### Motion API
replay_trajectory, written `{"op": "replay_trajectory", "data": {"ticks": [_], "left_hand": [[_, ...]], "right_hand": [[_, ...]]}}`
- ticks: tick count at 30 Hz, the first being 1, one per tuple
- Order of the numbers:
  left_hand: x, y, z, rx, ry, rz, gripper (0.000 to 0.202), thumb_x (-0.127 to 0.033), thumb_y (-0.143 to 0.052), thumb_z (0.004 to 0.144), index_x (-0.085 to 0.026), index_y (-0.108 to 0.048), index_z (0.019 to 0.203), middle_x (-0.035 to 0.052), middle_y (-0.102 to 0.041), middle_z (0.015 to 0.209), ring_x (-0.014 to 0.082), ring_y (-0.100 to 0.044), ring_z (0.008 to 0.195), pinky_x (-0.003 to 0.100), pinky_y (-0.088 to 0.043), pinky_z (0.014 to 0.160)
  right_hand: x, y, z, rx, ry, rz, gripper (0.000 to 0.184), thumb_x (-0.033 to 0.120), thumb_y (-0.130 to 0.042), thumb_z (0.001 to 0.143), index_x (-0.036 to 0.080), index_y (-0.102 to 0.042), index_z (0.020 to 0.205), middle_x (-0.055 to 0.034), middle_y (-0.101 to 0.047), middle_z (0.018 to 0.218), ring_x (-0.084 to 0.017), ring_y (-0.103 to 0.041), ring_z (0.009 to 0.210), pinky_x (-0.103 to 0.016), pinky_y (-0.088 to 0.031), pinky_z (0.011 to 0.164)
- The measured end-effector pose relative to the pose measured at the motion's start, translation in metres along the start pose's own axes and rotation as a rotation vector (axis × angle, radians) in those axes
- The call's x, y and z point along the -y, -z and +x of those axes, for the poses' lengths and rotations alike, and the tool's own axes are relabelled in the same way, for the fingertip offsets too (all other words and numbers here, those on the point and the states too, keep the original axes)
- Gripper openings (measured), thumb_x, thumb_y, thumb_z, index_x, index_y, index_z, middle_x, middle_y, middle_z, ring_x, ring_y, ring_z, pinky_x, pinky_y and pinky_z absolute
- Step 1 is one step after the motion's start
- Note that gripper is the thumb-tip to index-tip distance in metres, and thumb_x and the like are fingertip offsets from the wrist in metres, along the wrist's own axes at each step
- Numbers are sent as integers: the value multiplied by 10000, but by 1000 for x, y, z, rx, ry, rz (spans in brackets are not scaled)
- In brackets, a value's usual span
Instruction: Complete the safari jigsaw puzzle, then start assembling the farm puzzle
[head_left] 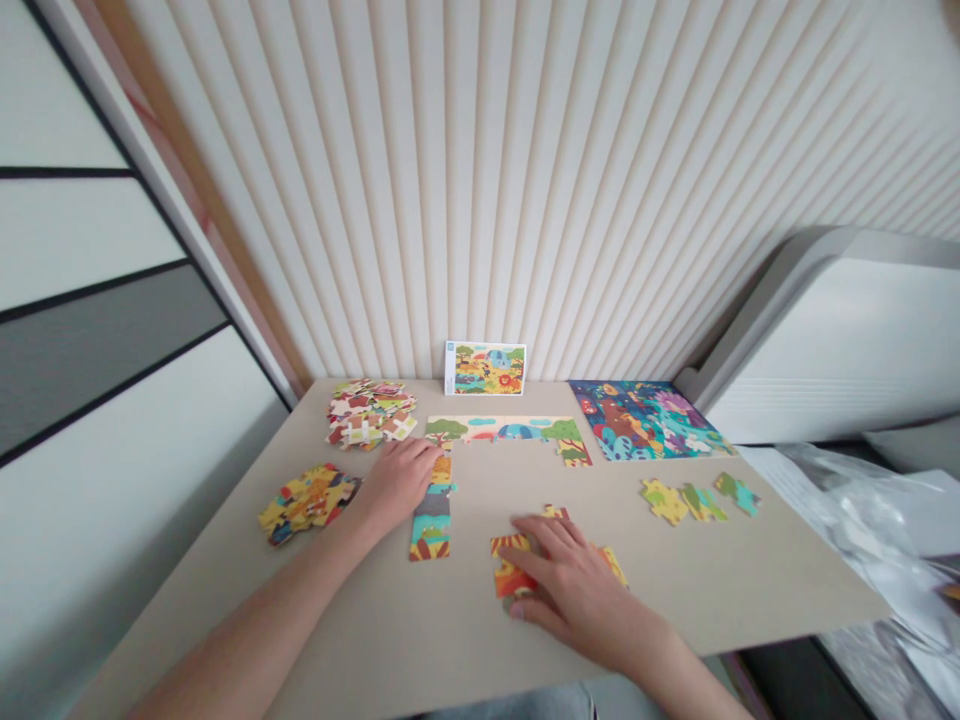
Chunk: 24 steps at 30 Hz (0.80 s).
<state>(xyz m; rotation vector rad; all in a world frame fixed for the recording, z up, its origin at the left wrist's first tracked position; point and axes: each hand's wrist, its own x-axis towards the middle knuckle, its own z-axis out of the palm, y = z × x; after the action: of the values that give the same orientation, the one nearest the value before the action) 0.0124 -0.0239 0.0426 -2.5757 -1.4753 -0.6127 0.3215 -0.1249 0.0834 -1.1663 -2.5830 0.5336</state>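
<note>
My left hand [401, 482] lies flat, fingertips on the upper part of the left column [431, 525] of joined jigsaw pieces. That column joins a top strip [510, 428] showing trees and a blue elephant, which turns down at its right end. Nearer to me, my right hand [574, 580] rests with fingers spread over orange and yellow puzzle pieces [510, 580]. It covers most of them, so how they join is hidden. A reference picture card [487, 369] of the animal scene stands upright against the pleated wall.
Left on the table [322, 620] are a pile of red-and-white pieces [367, 410] and a pile of yellow pieces [309, 500]. At right lie a dark-blue finished puzzle [652, 420] and several loose yellow-green pieces [701, 500]. Clear plastic wrapping [862, 500] sits beyond the right edge.
</note>
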Motion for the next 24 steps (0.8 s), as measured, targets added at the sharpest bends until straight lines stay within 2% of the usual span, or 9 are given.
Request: {"op": "replay_trajectory", "data": {"ticks": [4,9,12,15,18,21,24], "left_hand": [[3,-5,-1,-10,-19,-22,269,-166,-454,946,-192,-682,1087,97,-685,1063,245,-607,1054,410,-465,948],[5,-10,-1,9,-44,-25,286,-160,-446,948,-196,-689,1096,96,-690,1072,262,-614,1040,423,-470,922],[4,-10,0,3,-51,-40,288,-152,-451,944,-209,-692,1092,86,-694,1073,257,-618,1038,416,-463,937],[3,-9,0,8,-52,-37,290,-158,-443,950,-202,-693,1091,87,-693,1075,259,-615,1044,420,-461,944],[4,-9,0,16,-56,-31,290,-163,-440,951,-196,-690,1095,88,-694,1078,257,-614,1042,420,-461,944],[8,-11,-1,16,-57,-33,293,-165,-444,945,-200,-688,1104,85,-695,1088,255,-618,1040,413,-468,928],[12,-15,-2,25,-56,-28,296,-178,-441,952,-202,-686,1116,82,-692,1102,259,-618,1052,417,-469,927]], "right_hand": [[-12,-4,-14,30,-39,-41,468,453,-492,997,381,-479,1459,-58,-426,1547,-265,-387,1418,-500,-241,1207],[-51,8,-22,-2,-114,-129,466,446,-428,1022,344,-471,1475,-63,-414,1559,-261,-373,1437,-526,-219,1218],[-65,13,-28,-25,-132,-147,470,434,-427,1022,332,-468,1479,-66,-435,1545,-265,-385,1431,-537,-222,1218],[-71,18,-34,-83,-126,-160,448,420,-452,1013,319,-516,1444,-70,-458,1526,-274,-402,1417,-524,-270,1204],[-82,25,-46,-166,-150,-183,406,406,-468,1007,307,-573,1386,-77,-485,1498,-268,-441,1384,-481,-365,1156],[-109,34,-66,-245,-231,-234,387,389,-446,1013,309,-582,1365,-79,-533,1448,-260,-509,1320,-466,-431,1098],[-150,38,-95,-361,-399,-373,401,423,-446,998,280,-606,1336,-107,-596,1366,-291,-560,1255,-500,-455,1052]]}}
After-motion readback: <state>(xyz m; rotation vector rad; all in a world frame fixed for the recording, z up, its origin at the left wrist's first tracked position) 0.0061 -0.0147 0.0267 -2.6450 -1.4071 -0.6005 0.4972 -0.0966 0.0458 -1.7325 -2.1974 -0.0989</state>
